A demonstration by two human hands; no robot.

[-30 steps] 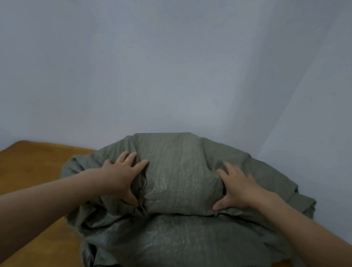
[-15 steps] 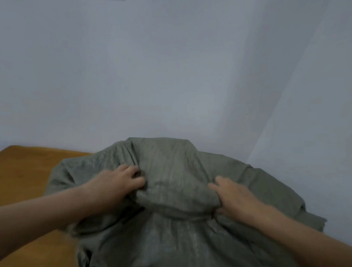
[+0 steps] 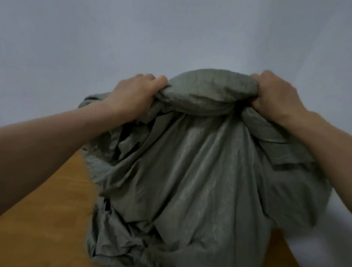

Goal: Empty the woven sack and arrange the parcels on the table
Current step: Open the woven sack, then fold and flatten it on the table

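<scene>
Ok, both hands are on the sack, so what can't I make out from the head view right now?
All head view:
- Parcels: none in view; the sack's cloth covers whatever is inside.
- Sack opening: lost among the folds, and the lower edge of the picture cuts the sack off.
- Left hand and right hand: the curled fingers' ends are buried in the bunched cloth.
- Table: mostly covered by the sack and forearms.

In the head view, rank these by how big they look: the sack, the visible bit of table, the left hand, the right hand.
1. sack, which fills most of the lower frame.
2. table, counting only the part showing beside the sack.
3. left hand and right hand: about alike, so not ranked.
</scene>
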